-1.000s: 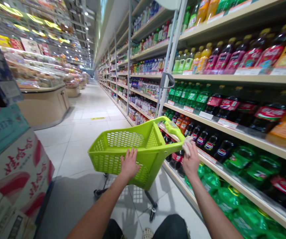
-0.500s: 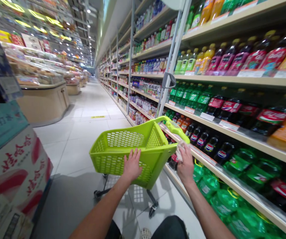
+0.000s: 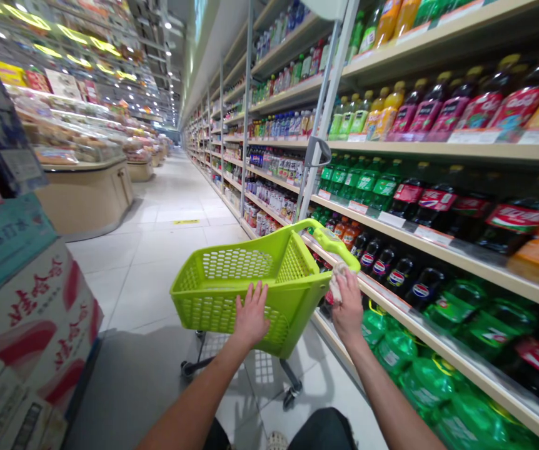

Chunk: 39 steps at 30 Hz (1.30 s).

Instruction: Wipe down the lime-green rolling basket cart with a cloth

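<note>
A lime-green shopping cart (image 3: 292,312) with a perforated basket stands on dark legs and casters in front of me. My left hand (image 3: 251,315) lies on the basket's near side, fingers spread with the tips at the rim. A pale cloth (image 3: 337,281) is pressed against the cart just below its handle (image 3: 332,242). My right hand (image 3: 348,309) has its fingers closed on that cloth. Part of the cloth is hidden behind the fingers.
Shelves of drink bottles (image 3: 408,187) run close along the right. Stacked cartons (image 3: 39,312) stand at the left. A display counter (image 3: 86,194) is farther back beside the tiled aisle (image 3: 171,244). My knees (image 3: 323,428) are at the bottom edge.
The view has shifted slightly, so the cart and cartons appear a little farther right. Both hands keep nearly the same places on the cart, the right still with the cloth.
</note>
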Tool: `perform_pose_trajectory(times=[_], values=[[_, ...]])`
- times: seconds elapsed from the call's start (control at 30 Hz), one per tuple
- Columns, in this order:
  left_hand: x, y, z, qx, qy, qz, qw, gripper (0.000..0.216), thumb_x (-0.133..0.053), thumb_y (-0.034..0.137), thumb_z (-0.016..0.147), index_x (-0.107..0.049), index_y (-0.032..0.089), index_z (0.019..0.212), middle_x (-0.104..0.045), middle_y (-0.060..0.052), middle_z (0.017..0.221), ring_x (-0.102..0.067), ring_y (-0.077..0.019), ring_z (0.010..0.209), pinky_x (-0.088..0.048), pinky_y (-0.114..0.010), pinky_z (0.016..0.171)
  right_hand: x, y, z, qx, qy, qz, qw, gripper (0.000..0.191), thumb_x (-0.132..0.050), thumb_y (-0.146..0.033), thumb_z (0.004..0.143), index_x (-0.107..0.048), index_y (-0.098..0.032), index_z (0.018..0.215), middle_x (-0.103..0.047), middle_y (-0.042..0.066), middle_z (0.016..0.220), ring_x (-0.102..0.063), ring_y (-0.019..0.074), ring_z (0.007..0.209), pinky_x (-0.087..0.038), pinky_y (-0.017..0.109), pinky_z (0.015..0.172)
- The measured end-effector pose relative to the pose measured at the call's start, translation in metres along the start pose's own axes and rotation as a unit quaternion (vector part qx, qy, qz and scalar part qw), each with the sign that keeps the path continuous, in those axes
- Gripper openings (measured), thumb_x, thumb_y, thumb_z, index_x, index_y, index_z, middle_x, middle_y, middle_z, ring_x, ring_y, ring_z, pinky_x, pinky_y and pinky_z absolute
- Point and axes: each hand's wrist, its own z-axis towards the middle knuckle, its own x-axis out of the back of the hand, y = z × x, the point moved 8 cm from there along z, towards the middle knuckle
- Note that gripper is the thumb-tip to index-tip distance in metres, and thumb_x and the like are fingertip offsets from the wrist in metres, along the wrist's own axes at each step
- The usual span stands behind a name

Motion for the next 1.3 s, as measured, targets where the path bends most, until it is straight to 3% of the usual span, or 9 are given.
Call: perform_pose_trajectory(times=[0.23, 0.4, 0.47, 0.7, 0.83, 0.9, 0.97, 1.17, 1.3], values=[[-0.003, 0.002, -0.001, -0.014, 0.002, 0.016, 1.000, 0.080, -0.044, 0.027, 0.069, -0.003, 0.017, 0.137, -0.002, -0.004, 0.146, 0.001, -0.0251, 0.133, -0.014, -0.053, 0.103, -0.045, -0.037, -0.066, 0.100, -0.147, 0.060, 0.982, 0.053, -0.039, -0.001, 0.074, -0.046, -0.020, 0.123, -0.047, 0.009, 0.128, -0.028, 0.0200, 0.127, -0.037, 0.045, 0.098], [-0.003, 0.006, -0.002, -0.012, -0.002, 0.008, 1.000, 0.081, -0.044, 0.026, 0.069, -0.003, 0.017, 0.137, -0.001, -0.003, 0.146, 0.001, -0.0248, 0.134, -0.016, -0.052, 0.104, -0.004, -0.014, -0.007, 0.035, -0.038, 0.015, 0.999, 0.055, -0.039, -0.005, 0.076, -0.038, -0.019, 0.130, -0.032, 0.009, 0.138, -0.022, 0.0233, 0.130, -0.026, 0.052, 0.103], [-0.002, 0.008, -0.002, -0.009, -0.004, 0.004, 1.000, 0.081, -0.045, 0.026, 0.068, -0.004, 0.016, 0.137, -0.001, -0.003, 0.146, 0.000, -0.0249, 0.134, -0.017, -0.051, 0.103, -0.003, -0.009, 0.009, 0.024, -0.020, 0.001, 1.000, 0.054, -0.040, -0.006, 0.076, -0.039, -0.020, 0.129, -0.032, 0.008, 0.138, -0.021, 0.0234, 0.130, -0.024, 0.052, 0.104], [0.003, -0.007, -0.003, -0.037, -0.013, -0.007, 0.999, 0.075, -0.044, 0.027, 0.071, -0.010, 0.018, 0.137, -0.009, -0.004, 0.146, -0.006, -0.0210, 0.134, -0.014, -0.050, 0.105, -0.060, -0.046, -0.069, 0.111, -0.174, 0.061, 0.977, 0.053, -0.040, -0.001, 0.075, -0.045, -0.021, 0.124, -0.051, 0.008, 0.124, -0.031, 0.0180, 0.126, -0.039, 0.042, 0.096], [0.003, -0.053, -0.004, 0.063, -0.012, 0.016, 0.998, 0.072, -0.043, 0.026, 0.071, -0.013, 0.014, 0.136, -0.014, -0.009, 0.145, -0.010, -0.0225, 0.133, -0.014, -0.053, 0.104, -0.044, -0.049, -0.038, 0.078, -0.117, 0.065, 0.988, 0.053, -0.042, -0.004, 0.077, -0.041, -0.021, 0.127, -0.040, 0.010, 0.133, -0.025, 0.0217, 0.128, -0.032, 0.049, 0.100], [0.002, -0.062, -0.005, 0.064, -0.012, 0.031, 0.997, 0.075, -0.044, 0.024, 0.069, -0.011, 0.013, 0.136, -0.011, -0.009, 0.145, -0.006, -0.0230, 0.133, -0.015, -0.054, 0.103, -0.040, -0.046, -0.017, 0.057, -0.074, 0.056, 0.994, 0.054, -0.042, -0.004, 0.076, -0.041, -0.021, 0.127, -0.036, 0.010, 0.136, -0.022, 0.0231, 0.129, -0.028, 0.051, 0.101], [-0.001, -0.064, -0.008, 0.057, -0.017, 0.035, 0.998, 0.077, -0.043, 0.024, 0.068, -0.009, 0.012, 0.136, -0.008, -0.009, 0.146, -0.004, -0.0232, 0.134, -0.015, -0.055, 0.103, -0.050, -0.047, -0.018, 0.055, -0.073, 0.052, 0.994, 0.055, -0.042, -0.001, 0.074, -0.043, -0.021, 0.126, -0.038, 0.011, 0.135, -0.020, 0.0229, 0.130, -0.028, 0.051, 0.101], [-0.006, -0.058, -0.016, 0.022, -0.019, 0.025, 0.999, 0.079, -0.042, 0.024, 0.067, -0.007, 0.012, 0.137, -0.006, -0.007, 0.146, 0.000, -0.0211, 0.134, -0.012, -0.051, 0.105, -0.090, -0.065, -0.097, 0.077, -0.188, 0.082, 0.976, 0.059, -0.043, 0.003, 0.071, -0.044, -0.021, 0.125, -0.048, 0.010, 0.127, -0.030, 0.0191, 0.126, -0.037, 0.044, 0.097], [-0.007, -0.052, -0.019, 0.009, -0.025, 0.015, 1.000, 0.079, -0.042, 0.025, 0.067, -0.007, 0.013, 0.137, -0.003, -0.006, 0.146, 0.001, -0.0204, 0.134, -0.012, -0.050, 0.105, -0.075, -0.076, -0.060, 0.080, -0.144, 0.102, 0.981, 0.057, -0.042, 0.000, 0.074, -0.041, -0.021, 0.127, -0.039, 0.010, 0.134, -0.023, 0.0212, 0.129, -0.030, 0.048, 0.101]])
